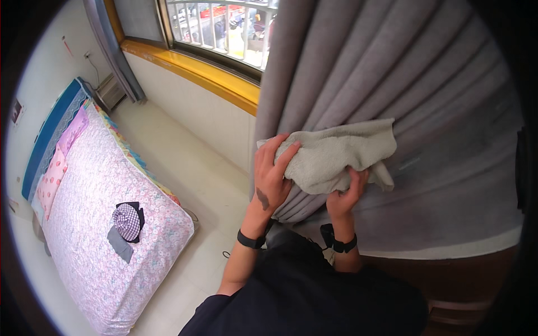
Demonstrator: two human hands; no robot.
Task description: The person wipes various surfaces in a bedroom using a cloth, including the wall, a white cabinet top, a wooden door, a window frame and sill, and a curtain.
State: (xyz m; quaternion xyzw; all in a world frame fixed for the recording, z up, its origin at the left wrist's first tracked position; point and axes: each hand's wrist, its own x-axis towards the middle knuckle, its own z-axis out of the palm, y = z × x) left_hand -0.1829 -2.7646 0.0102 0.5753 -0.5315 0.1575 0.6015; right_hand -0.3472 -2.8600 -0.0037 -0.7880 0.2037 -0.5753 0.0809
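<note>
Grey curtain (448, 101) is hanging in folds beside a yellow-silled window (190, 71); floral-covered bed (129, 179) is standing off to the left. Pale towel (336, 151), bunched and creased, is being held up in front of the curtain; whether they are touching, cannot tell. Left hand (272, 176) is gripping its left end, right hand (348, 193) pinching the lower edge. Likely step: handling the cloth two-handed. Further spreading would be calling for firm holds at both places.
</note>
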